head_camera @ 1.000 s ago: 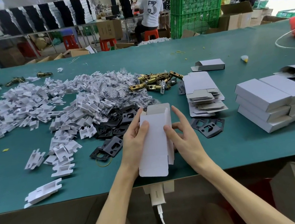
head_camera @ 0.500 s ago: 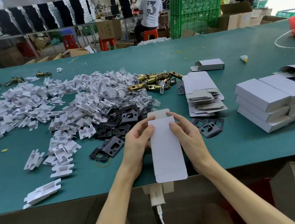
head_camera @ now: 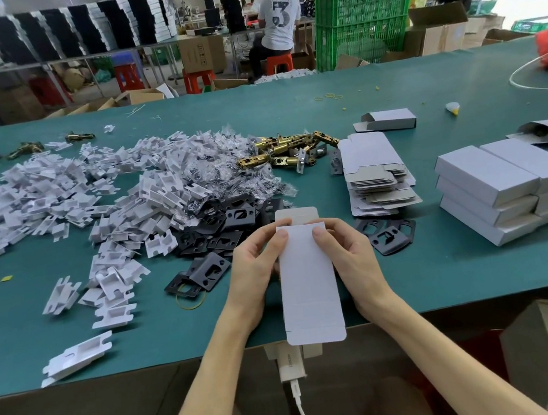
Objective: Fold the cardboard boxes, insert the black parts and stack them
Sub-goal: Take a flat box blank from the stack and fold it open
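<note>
Setting: workshop floor; green crates [head_camera: 365, 6] stacked at the back, a seated person [head_camera: 278, 17] in a white numbered shirt facing away.
Surface [head_camera: 429, 278]: long, teal-covered, crowded with stock.
Cardboard box [head_camera: 308, 289]: white, held lengthwise between both hands above the near edge of the surface; a grey flap stands up at its far end, and the near end overhangs the edge.
Left hand [head_camera: 256, 268]: grips the box's left side, thumb on the top face.
Right hand [head_camera: 351, 260]: grips the right side, thumb on the top face.
Fingers [head_camera: 332, 231]: clamped on the box, curled round its sides.
Black parts [head_camera: 220, 227]: a loose pile just beyond the left hand; a few more [head_camera: 388, 233] beside the right hand.
White plastic inserts [head_camera: 68, 198]: a large heap, left.
Brass latches [head_camera: 288, 153]: a small cluster, centre.
Flat box blanks [head_camera: 374, 167]: stacked right of centre.
Finished boxes [head_camera: 501, 186]: closed, stacked in layers, far right.
</note>
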Demonstrator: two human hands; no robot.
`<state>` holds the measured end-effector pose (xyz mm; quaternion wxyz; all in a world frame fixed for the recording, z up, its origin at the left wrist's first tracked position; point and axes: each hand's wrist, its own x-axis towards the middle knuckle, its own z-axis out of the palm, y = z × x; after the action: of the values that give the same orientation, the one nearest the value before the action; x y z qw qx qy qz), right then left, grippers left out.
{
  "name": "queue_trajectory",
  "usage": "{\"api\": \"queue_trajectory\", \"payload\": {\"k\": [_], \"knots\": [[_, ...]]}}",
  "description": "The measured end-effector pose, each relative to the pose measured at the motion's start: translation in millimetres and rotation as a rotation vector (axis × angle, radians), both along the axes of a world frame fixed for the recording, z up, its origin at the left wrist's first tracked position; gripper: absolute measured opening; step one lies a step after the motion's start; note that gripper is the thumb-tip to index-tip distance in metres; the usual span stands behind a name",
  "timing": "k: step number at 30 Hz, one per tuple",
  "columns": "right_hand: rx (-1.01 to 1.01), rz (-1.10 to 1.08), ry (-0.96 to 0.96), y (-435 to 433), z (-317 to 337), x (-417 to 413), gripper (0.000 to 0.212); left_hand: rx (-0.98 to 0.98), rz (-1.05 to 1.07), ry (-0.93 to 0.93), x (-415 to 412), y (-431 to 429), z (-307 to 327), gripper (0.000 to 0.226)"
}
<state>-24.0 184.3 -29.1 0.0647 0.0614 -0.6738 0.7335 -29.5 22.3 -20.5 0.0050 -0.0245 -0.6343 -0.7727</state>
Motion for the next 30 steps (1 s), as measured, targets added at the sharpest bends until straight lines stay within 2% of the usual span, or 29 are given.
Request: {"api": "queue_trajectory", "payload": {"k": [4,11,21,30], "knots": [[0.017,0.003,0.002,0.2,-0.6,-0.3,0.019,-0.010,-0.005,0.008,-0.7,-1.1,-2.4,0.027],[-0.018,0.000,-0.023,1.2,-2.1,-1.2,0.020,-0.035,-0.019,-0.016,-2.9,0.6,-6.2,0.038],[-0.045,-0.004,-0.030,2.4,-2.9,-2.8,0.021,-0.043,-0.044,0.010,-3.0,0.2,-7.2,0.020],[0.030,-0.018,-0.017,1.2,-5.4,-3.3,0.020,-0.076,-0.006,0.011,-3.0,-0.6,-8.0,0.024]]}}
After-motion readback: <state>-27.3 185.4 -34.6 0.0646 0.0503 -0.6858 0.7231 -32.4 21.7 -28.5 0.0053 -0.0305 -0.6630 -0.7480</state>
